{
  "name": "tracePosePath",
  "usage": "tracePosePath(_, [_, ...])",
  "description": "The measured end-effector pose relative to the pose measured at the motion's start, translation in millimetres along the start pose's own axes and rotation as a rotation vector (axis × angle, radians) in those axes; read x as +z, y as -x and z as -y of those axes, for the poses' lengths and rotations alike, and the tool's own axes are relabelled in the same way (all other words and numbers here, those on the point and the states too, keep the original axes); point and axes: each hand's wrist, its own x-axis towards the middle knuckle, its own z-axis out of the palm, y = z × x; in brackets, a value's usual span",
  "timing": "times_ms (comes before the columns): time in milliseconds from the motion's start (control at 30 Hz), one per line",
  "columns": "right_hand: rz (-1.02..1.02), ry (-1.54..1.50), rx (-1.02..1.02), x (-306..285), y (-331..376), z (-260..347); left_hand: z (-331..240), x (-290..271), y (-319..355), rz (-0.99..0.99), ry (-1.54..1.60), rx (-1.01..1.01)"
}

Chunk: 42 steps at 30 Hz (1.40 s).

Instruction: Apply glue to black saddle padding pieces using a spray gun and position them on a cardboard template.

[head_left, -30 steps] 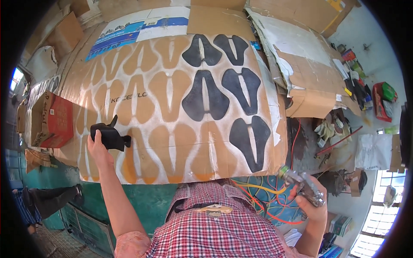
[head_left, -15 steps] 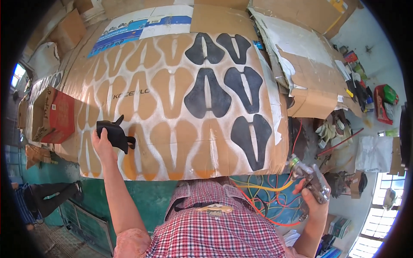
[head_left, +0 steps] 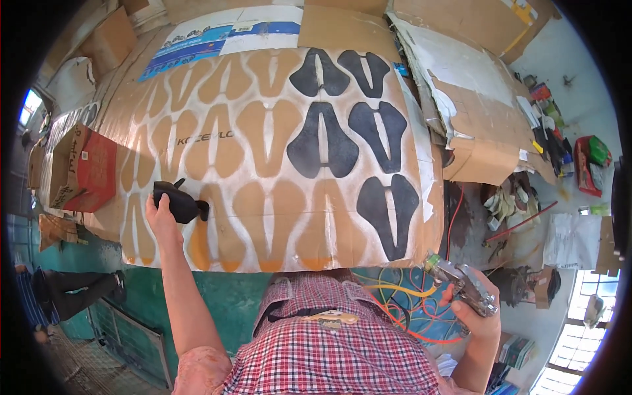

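My left hand (head_left: 162,222) pinches the edge of a black, curved flexible piece (head_left: 176,203) just above the left part of the cardboard-covered table (head_left: 296,257). Two narrow ends of that piece stick out to the right and top. My right hand (head_left: 479,315) grips a metal spray gun (head_left: 464,280) with a green fitting, off the table's right front corner. Several flat black slotted pieces, such as a front one (head_left: 388,217) and a middle one (head_left: 322,141), lie in rows on the right side. White overspray outlines bare brown shapes across the cardboard.
A red and brown carton (head_left: 89,170) stands left of the table. Yellow and orange hoses (head_left: 411,289) tangle below its right front. More cardboard (head_left: 480,155) covers a surface at right, near a red and green bag (head_left: 591,158). A person's dark-trousered legs (head_left: 79,289) show at far left.
My left hand has shifted slightly right and down with the black piece. The spray gun has moved left, tilting more level. The table appears shifted slightly in view.
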Motion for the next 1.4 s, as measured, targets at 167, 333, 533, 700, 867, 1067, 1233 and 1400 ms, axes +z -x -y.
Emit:
tracePosePath(167, [-0.122, 0.009, 0.057, -5, 1, 8, 4, 2, 1, 0.000, -0.004, -0.030])
tracePosePath(333, [-0.169, 0.062, 0.035, -12, 5, 4, 9, 6, -1, 0.045, -0.004, -0.026])
tracePosePath(533, [-0.124, -0.002, -0.002, 7, -15, 11, 14, 25, 6, 0.072, -0.083, -0.044])
tracePosePath(700, [-0.257, -0.055, -0.107, 11, -32, 5, 35, 56, 22, 0.185, -0.212, -0.013])
tracePosePath(867, [-0.271, -0.042, -0.046, 7, -34, 6, 75, 65, 39, 0.447, -0.500, 0.147])
tracePosePath(1067, [-0.307, -0.016, -0.094, 15, -44, 9, 74, 60, 59, 0.613, -0.370, -0.005])
tracePosePath(1233, [-0.188, -0.043, -0.096, 15, -44, 10, 102, -1, 17, 0.241, -0.272, -0.014])
tracePosePath(1400, [-0.265, -0.049, -0.100, 23, -56, 16, 120, -32, -5, 0.029, -0.572, -0.034])
